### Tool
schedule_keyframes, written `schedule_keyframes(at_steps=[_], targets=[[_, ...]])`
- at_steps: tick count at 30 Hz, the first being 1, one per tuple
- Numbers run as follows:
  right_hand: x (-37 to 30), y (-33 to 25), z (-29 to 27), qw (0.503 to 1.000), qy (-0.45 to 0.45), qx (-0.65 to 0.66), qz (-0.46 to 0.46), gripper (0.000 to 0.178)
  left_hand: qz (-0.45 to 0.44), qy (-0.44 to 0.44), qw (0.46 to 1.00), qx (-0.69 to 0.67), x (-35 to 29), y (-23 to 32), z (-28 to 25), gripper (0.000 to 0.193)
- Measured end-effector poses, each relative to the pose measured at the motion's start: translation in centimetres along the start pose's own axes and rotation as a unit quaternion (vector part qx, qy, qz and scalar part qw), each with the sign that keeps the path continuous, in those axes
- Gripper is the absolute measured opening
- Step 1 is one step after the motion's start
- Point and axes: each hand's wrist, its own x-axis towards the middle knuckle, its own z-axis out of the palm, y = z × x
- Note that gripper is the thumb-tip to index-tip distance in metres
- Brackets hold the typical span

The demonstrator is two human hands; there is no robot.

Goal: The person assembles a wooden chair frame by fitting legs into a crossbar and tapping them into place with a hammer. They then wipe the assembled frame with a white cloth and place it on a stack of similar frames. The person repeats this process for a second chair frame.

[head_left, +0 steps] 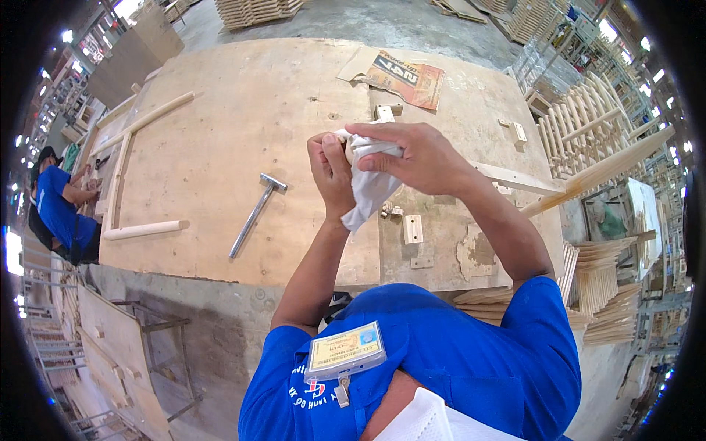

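Observation:
Over the middle of the wooden worktable, both hands meet around a crumpled white cloth (pixel 373 189). My left hand (pixel 331 167) is closed with its fingers curled, and a bit of white shows at its fingertips. Whether the folds wrap something else is hidden. From the right, my right hand (pixel 421 156) grips the cloth between thumb and fingers, and a loose end hangs down by my left wrist. To the left of my hands a metal hammer (pixel 257 214) lies on the tabletop. A small wooden block with holes (pixel 413 229) is just below my right hand.
A wooden frame (pixel 122 173) lies at the table's left, where a co-worker in blue (pixel 62 202) works. Torn cardboard (pixel 404 79) lies at the far side. On the right, a long wooden piece (pixel 599 175) juts past the edge near stacked slatted parts (pixel 585 121).

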Motion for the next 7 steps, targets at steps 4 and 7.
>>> schedule_keyframes(at_steps=[4, 7], targets=[[0.5, 0.4, -0.9, 0.995, -0.048, 0.078, 0.045, 0.054, 0.019, 0.002, 0.999, 0.033, -0.2, -1.1, 0.0, 0.027], [1.1, 1.6, -1.9, 0.992, -0.080, 0.087, 0.045, 0.058, 0.257, -0.044, 0.923, 0.285, 0.7, -3.2, 1.7, 0.024]])
